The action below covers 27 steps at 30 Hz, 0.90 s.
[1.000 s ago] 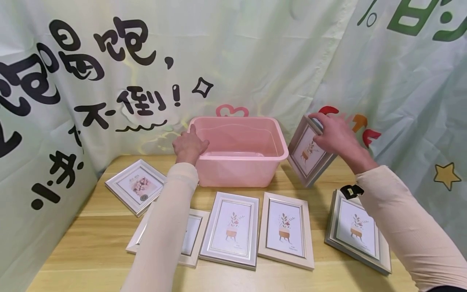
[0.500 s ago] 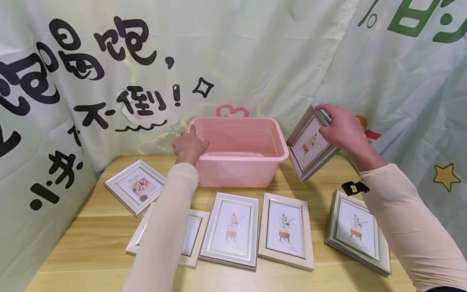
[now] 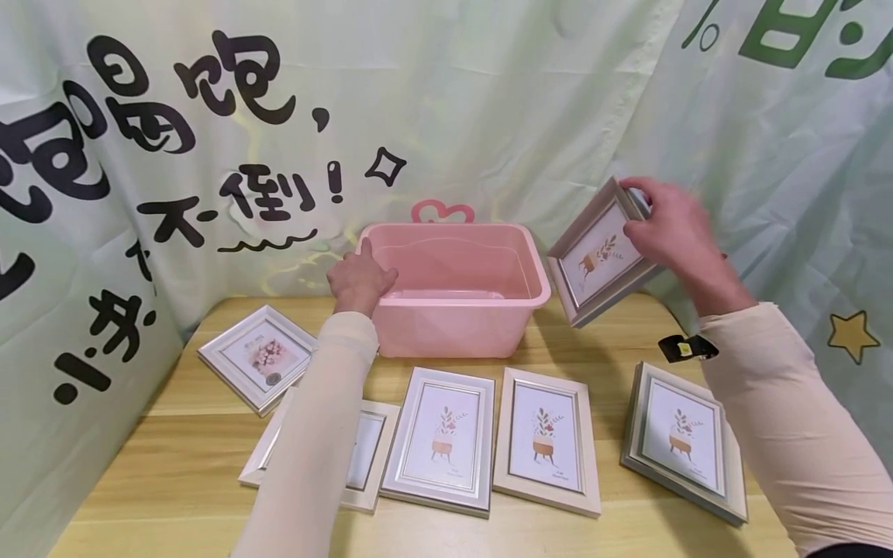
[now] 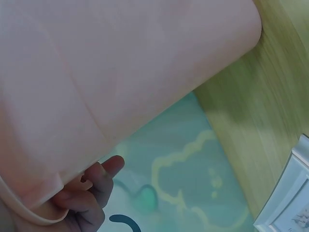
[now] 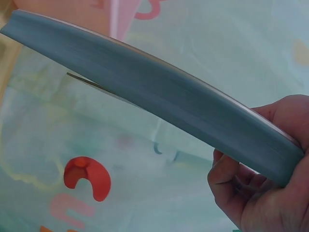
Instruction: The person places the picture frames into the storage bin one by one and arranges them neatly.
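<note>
My right hand (image 3: pixel 673 232) grips a picture frame (image 3: pixel 601 252) by its upper right side. The frame is tilted in the air, right of the pink plastic bin (image 3: pixel 453 329), with its potted-plant picture toward me. Its grey-blue edge (image 5: pixel 154 89) crosses the right wrist view, thumb on one face and fingers on the other. On the bin's left rim, my left hand (image 3: pixel 359 280) holds on; its fingers (image 4: pixel 99 183) curl under the rim in the left wrist view. The part of the bin's inside that shows holds nothing.
A silver frame (image 3: pixel 446 442) and a beige frame (image 3: pixel 546 442) lie in front of the bin. Another beige frame (image 3: pixel 373 449) is partly under my left forearm. A floral frame (image 3: pixel 258 356) lies left; stacked frames (image 3: pixel 680 442) lie right. Printed fabric (image 3: pixel 488 116) hangs behind.
My right hand has lifted the picture frame up and to the right, away from beside the bin, and tilted it further. My left hand has stayed on the bin's rim.
</note>
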Tool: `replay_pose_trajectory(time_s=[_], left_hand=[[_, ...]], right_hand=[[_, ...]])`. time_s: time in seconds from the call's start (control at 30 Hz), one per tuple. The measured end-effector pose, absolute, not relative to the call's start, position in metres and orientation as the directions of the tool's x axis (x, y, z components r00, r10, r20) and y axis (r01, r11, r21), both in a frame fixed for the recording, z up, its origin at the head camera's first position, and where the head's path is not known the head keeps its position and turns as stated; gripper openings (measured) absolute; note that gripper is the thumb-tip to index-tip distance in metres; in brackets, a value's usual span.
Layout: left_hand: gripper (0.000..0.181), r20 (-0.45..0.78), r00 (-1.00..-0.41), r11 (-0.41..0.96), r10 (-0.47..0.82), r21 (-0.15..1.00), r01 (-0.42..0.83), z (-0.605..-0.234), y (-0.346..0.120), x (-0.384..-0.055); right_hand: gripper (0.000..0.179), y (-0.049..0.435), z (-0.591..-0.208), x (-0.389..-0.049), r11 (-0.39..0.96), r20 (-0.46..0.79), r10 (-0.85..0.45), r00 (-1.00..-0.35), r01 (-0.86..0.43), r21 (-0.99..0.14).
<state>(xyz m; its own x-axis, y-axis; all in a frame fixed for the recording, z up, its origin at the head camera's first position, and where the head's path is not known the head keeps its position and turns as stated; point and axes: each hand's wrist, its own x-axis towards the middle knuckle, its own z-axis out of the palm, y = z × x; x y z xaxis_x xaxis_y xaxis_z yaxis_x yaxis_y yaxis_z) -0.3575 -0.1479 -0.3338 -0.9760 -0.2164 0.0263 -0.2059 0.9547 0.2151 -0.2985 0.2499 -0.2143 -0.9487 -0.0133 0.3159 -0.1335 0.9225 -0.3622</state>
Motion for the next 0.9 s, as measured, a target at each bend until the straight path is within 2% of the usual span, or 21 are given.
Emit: replay_pose_trajectory(time_s=[0.27, 0.5, 0.9], left_hand=[[0.083, 0.028, -0.977, 0.958, -0.214, 0.201, -0.204, -0.333, -0.145, -0.356], [0.080, 0.034, -0.973, 0.957, -0.227, 0.191, -0.217, -0.332, -0.144, -0.355], [0.080, 0.036, -0.972, 0.958, -0.231, 0.185, -0.221, -0.334, -0.145, -0.357]], right_hand=[[0.067, 0.256, -0.201, -0.296, 0.916, 0.325, 0.057, -0.944, -0.080, -0.393], [0.068, 0.256, -0.197, -0.292, 0.877, 0.293, 0.125, -0.948, -0.033, -0.479], [0.070, 0.257, -0.189, -0.289, 0.854, 0.295, 0.177, -0.939, -0.002, -0.519]])
